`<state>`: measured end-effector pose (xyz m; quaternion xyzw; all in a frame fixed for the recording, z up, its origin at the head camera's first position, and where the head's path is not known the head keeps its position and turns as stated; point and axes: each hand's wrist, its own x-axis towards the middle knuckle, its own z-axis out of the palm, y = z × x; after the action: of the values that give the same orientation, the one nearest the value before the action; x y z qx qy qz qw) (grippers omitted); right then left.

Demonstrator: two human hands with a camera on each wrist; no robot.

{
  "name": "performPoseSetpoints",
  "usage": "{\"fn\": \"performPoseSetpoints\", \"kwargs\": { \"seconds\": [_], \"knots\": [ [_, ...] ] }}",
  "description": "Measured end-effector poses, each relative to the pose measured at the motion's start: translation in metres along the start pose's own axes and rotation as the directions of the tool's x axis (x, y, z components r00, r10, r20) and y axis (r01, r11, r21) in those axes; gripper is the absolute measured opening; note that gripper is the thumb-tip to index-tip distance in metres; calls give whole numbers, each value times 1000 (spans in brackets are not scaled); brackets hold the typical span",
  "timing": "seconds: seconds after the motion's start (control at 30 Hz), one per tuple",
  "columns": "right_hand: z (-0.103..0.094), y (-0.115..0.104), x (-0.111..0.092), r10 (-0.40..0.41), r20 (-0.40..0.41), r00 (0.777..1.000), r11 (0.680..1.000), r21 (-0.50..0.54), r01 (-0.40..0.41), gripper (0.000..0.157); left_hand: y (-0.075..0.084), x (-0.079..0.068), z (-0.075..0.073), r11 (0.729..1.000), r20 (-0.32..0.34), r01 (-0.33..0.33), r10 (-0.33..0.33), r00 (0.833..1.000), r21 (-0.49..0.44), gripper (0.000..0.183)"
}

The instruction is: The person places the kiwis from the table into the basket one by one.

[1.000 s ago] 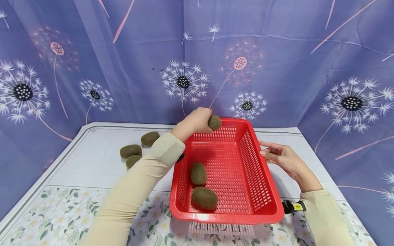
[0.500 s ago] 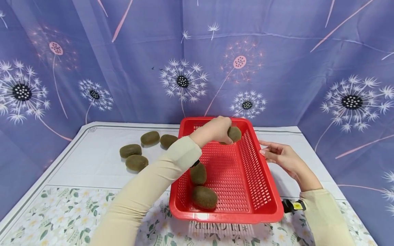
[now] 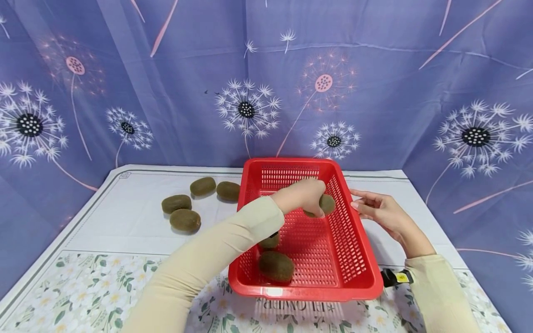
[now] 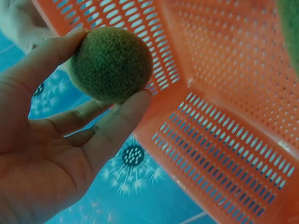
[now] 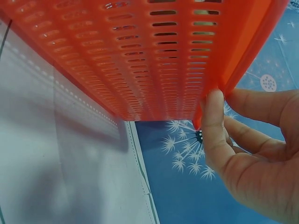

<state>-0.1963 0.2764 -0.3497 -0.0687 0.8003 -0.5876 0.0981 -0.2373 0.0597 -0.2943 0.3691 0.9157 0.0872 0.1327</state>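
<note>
Over the right half of a red basket (image 3: 306, 290), my left hand (image 3: 306, 194) grips a brown fuzzy kiwi (image 3: 327, 203). The left wrist view shows that kiwi (image 4: 112, 64) between thumb and fingers, inside the basket's walls. Two more kiwis lie in the basket: one at the near left (image 3: 276, 267), and another kiwi (image 3: 270, 241) behind it, partly hidden by my left wrist. My right hand (image 3: 385, 215) is at the basket's right rim. In the right wrist view its thumb and index finger pinch the rim (image 5: 243, 51) from outside.
Left of the basket, several kiwis lie on the white tabletop (image 3: 125, 222): one kiwi (image 3: 228, 190) close to the basket, another kiwi (image 3: 185, 220) nearer the front. A floral cloth (image 3: 83, 286) covers the near part. A blue dandelion-print curtain (image 3: 187, 92) hangs behind.
My left hand has carried the kiwi from the basket's back left rim rightward and nearer, over its right half. My right hand has stayed at the rim.
</note>
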Motion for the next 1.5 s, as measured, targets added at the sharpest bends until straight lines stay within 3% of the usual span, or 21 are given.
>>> {"fn": "performPoseSetpoints", "kwargs": {
  "seconds": [0.33, 0.8, 0.93, 1.23, 1.5],
  "knots": [
    [1, -2, 0, 11, -2, 1000, 1000, -10, -11, 57, 7, 2, 23, 1000, 67, 6, -7, 998, 13, 31],
    [1, -1, -1, 12, 6, 1000, 1000, -4, -12, 58, 11, 7, 48, 997, 96, 18, -25, 995, 74, 34],
    [1, 0, -1, 10, 4, 1000, 1000, -10, -10, 58, 12, 7, 48, 994, 112, 6, -18, 994, 110, 34],
    [1, 0, -1, 7, -2, 1000, 1000, -14, -7, 58, 10, 1, 37, 999, 112, 32, -33, 993, 15, 24],
    [1, 1, 0, 5, -3, 1000, 1000, -7, -5, 58, 6, -4, 26, 999, 94, 30, -33, 995, 39, 31]
  ]
}}
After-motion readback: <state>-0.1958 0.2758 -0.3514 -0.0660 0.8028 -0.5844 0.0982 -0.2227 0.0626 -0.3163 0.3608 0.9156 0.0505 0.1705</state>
